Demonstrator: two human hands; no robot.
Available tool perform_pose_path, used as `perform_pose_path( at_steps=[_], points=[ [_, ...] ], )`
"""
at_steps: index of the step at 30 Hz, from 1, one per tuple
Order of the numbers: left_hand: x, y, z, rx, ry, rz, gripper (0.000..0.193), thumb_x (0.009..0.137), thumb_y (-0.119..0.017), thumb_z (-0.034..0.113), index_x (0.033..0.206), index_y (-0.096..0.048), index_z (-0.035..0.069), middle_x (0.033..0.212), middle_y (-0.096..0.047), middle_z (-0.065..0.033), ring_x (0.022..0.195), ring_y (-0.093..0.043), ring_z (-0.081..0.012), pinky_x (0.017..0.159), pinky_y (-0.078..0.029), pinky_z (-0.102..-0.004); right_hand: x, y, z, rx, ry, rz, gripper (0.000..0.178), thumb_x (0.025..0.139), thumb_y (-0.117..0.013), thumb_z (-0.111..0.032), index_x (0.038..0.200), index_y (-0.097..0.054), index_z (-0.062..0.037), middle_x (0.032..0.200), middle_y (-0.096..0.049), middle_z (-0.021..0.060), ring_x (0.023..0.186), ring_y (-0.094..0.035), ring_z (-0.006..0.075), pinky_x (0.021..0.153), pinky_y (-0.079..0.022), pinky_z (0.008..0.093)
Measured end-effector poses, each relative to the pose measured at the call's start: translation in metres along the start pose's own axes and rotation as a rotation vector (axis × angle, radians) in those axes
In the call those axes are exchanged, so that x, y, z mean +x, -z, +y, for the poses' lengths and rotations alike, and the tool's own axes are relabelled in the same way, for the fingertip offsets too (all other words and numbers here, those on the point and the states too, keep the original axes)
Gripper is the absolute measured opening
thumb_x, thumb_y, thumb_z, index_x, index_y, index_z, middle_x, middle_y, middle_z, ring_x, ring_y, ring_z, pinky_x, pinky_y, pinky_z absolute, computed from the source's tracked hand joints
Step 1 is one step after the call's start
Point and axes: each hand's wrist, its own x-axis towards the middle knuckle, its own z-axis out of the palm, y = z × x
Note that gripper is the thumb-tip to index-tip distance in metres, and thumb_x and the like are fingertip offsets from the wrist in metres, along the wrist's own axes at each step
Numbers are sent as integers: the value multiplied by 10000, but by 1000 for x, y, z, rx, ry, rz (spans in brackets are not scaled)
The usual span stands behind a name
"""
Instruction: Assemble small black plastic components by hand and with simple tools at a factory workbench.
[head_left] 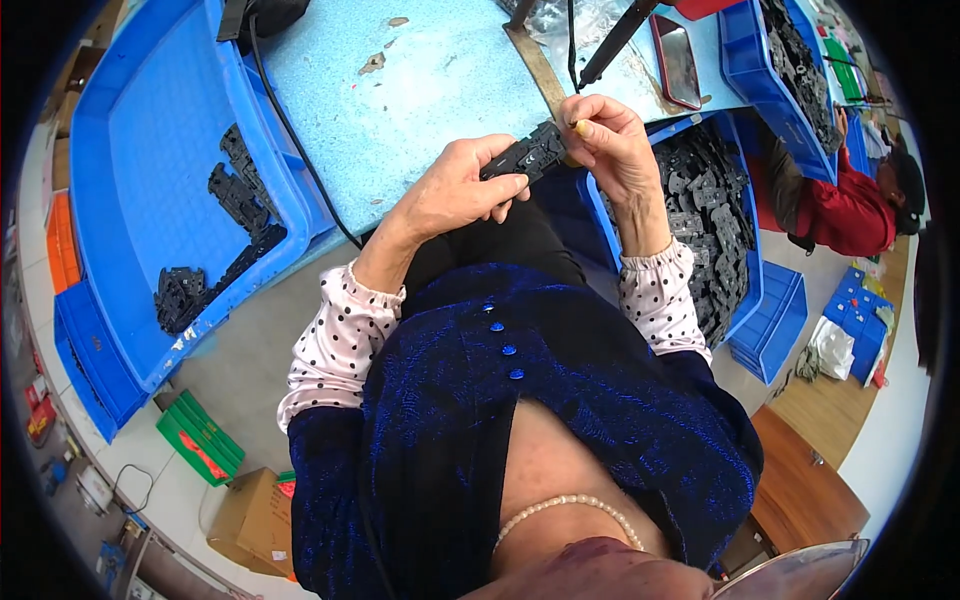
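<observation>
My left hand [450,190] grips a black molded plastic part [540,152], with the thumb along its near side. The part is held tilted just off the near edge of the light blue table [400,110]. By the part's far right end, my right hand [625,150] is closed in a pinch between thumb and forefinger. A small yellowish patch shows at those fingertips; what they hold, if anything, is too small to make out. Just beyond the right hand, the dark tip of a slim black rod-shaped tool [618,45] points down toward the table.
On the left stands a large blue tray [140,130] with several black parts [240,195]. A blue bin heaped with black parts [705,220] is at my right, another bin [745,50] beyond it. A phone [677,62], wooden strip [535,65] and black cable [285,125] lie on the table. A person in red [850,215] is far right.
</observation>
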Motion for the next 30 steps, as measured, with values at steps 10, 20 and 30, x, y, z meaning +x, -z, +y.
perform_pose_path(
  at_steps=[10,20,30],
  points=[
    [1,0,9,22,37,-113,96,897,-575,113,888,-588,18,729,-619,-9,543,-528,-42,486,-406,-185,-4,-6,0,-137,1,12,86,807,-697,-22,871,-642,-6,914,-613,59,642,-507,62,535,-390,171],
    [-4,-1,17,420,-127,-11,114,790,-559,79,799,-587,-31,644,-609,-127,535,-577,-229,522,-454,-337,-14,-10,2,-390,99,76,89,790,-696,20,856,-638,7,883,-613,51,661,-522,56,568,-404,173],
    [-12,-9,32,888,-432,57,87,786,-572,58,782,-525,-15,713,-594,-197,710,-593,-406,631,-470,-472,-26,-21,2,-352,179,105,102,793,-689,36,859,-614,17,908,-612,59,700,-536,67,600,-431,187]
  ],
)
